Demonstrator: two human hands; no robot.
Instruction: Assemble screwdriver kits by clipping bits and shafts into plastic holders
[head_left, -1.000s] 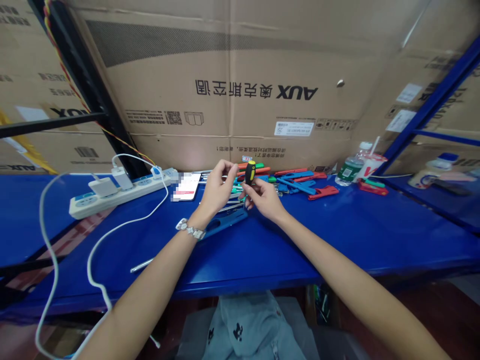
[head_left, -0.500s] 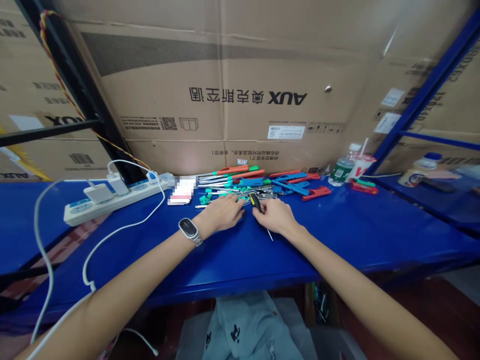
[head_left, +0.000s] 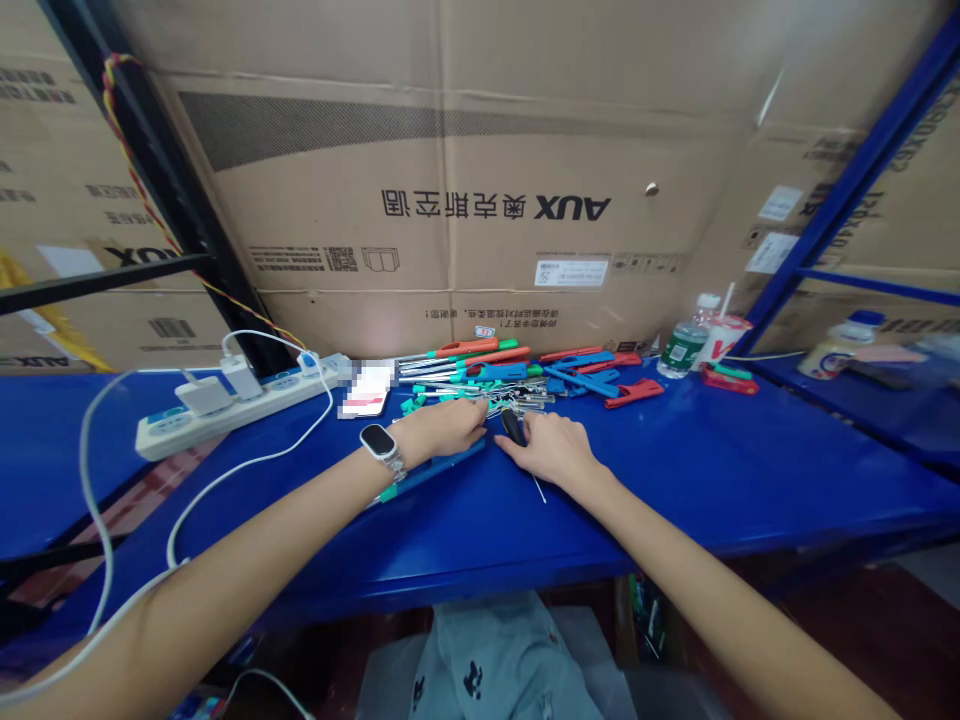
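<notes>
My left hand [head_left: 448, 428], with a watch on its wrist, is curled at the near edge of the pile. A blue lighter [head_left: 442, 468] with a green collar lies under it, its blue end by my fingers. My right hand [head_left: 555, 446] is closed round a black-handled screwdriver [head_left: 513, 426], whose thin shaft points down toward me. Beyond both hands are small metal and green parts [head_left: 517, 395], long lighters with orange handles [head_left: 472, 347] and metal tubes, and blue casings [head_left: 586, 378] beside red casings [head_left: 636, 392].
On the left lie a white power strip [head_left: 247, 405] with chargers and cables, and a phone [head_left: 367, 388]. At the right are a water bottle [head_left: 681, 345], a cup [head_left: 724, 340] and a red item [head_left: 729, 378]. Large cardboard [head_left: 450, 130] stands behind the blue table [head_left: 675, 450].
A blue lighter with a green collar now lies beneath my left hand and wrist, where bare table showed before. The screwdriver stays in my right hand. The view has tilted slightly.
</notes>
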